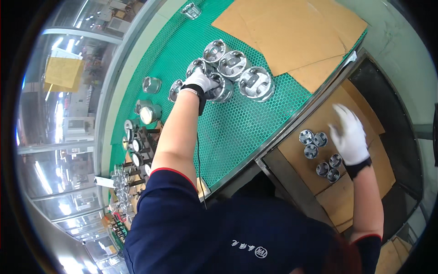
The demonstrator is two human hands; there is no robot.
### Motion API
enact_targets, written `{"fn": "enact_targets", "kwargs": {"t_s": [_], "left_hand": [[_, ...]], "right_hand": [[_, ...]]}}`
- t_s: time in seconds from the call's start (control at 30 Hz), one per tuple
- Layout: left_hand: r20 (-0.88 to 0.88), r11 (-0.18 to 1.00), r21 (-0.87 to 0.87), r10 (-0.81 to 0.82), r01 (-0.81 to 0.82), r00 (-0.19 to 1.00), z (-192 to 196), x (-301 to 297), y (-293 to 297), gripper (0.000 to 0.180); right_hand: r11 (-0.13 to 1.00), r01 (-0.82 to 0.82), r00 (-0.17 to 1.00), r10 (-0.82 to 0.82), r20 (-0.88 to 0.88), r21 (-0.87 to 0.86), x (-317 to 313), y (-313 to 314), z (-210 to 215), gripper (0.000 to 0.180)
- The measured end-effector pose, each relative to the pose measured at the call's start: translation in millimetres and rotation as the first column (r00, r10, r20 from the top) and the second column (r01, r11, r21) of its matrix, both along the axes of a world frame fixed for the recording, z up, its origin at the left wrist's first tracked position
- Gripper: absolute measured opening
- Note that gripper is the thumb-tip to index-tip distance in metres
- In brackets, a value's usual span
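Note:
Shiny metal pistons stand in a cluster on a green perforated mat [237, 132], their hollow ends up. Over the left side of this cluster is my left hand [200, 81], in a white glove with a black wristband. Its fingers close on the rim of a piston [221, 89], though the fingertips are partly hidden. Another piston [257, 84] stands at the cluster's right end. My right hand [351, 137], also gloved in white, is above a cardboard-lined bin, fingers apart and holding nothing. Just left of it are smaller-looking pistons [311, 151] in two groups of three.
Flat brown cardboard [292, 36] covers the far right of the mat. A metal edge [273, 144] separates the mat from the lower cardboard [296, 132]. Dial gauges [137, 145] stand at left, near single pistons [151, 85]. Windows line the left side.

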State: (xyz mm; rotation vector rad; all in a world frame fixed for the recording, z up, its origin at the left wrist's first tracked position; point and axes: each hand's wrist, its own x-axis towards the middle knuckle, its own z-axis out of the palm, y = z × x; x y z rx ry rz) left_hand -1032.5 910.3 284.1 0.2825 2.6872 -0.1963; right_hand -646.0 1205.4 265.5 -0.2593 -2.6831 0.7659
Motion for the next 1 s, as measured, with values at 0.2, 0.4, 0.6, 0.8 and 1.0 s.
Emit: {"fn": "enact_targets", "kwargs": {"t_s": [0.2, 0.4, 0.6, 0.8, 1.0], "left_hand": [[-0.094, 0.991, -0.054, 0.114, -0.119, 0.989, 9, 7, 8, 0.087], [-0.060, 0.977, 0.059, 0.211, -0.207, 0.976, 7, -1, -8, 0.059], [-0.047, 0.988, 0.011, 0.157, -0.157, 0.986, 4, -6, -22, 0.057], [-0.096, 0.980, -0.172, -0.120, 0.102, 0.988, 5, -3, -56, 0.049], [-0.048, 0.923, -0.053, -0.384, 0.382, 0.922, -2, -4, -97, 0.050]], "right_hand": [[0.890, -0.340, 0.929, 0.368, -0.038, 0.304, -193, -77, 26, 0.048], [0.657, -0.631, 0.776, 0.532, 0.339, 0.413, -285, -109, 0, 0.055], [0.626, -0.667, 0.724, 0.420, 0.547, 0.404, -307, -120, 5, 0.041], [0.780, -0.407, 0.882, 0.198, 0.429, 0.475, -299, -134, 10, 0.036], [0.886, -0.239, 0.912, 0.064, 0.405, 0.397, -335, -141, -3, 0.041]]}}
